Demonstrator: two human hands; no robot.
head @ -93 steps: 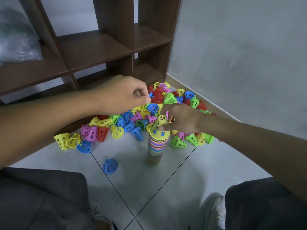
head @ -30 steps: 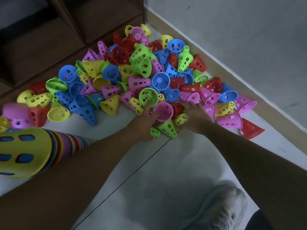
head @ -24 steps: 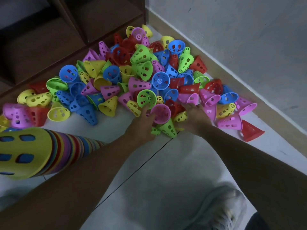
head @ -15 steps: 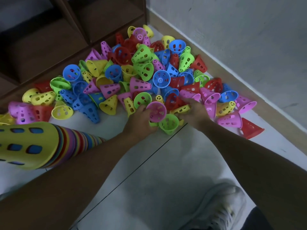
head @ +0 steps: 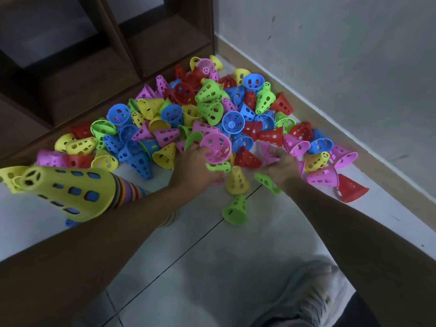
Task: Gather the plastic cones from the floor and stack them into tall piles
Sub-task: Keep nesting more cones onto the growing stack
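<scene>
A heap of small perforated plastic cones (head: pixel 212 114) – red, blue, green, yellow, pink – lies on the pale tiled floor (head: pixel 212 267), filling the far corner between a dark wooden shelf unit (head: pixel 99 67) on the left and a grey wall (head: pixel 342 67) on the right. At the heap's near edge, the left hand (head: pixel 195 171) grips a pink cone (head: pixel 217 148), its open mouth tipped toward the camera, fingers curled round its narrow end. Just to the right, the right hand (head: pixel 279 167) reaches into pink cones; its fingers are curled among them, though what they pinch cannot be told. A yellow cone (head: pixel 237 181) stands between the hands, and a green cone (head: pixel 236 208) lies nearer, apart from the heap. At the near left, a tall striped stack of cones (head: pixel 70 192) – topped in yellow – looms close to the camera, leaning across the view. A pale shoe (head: pixel 304 300) shows at the near right.
</scene>
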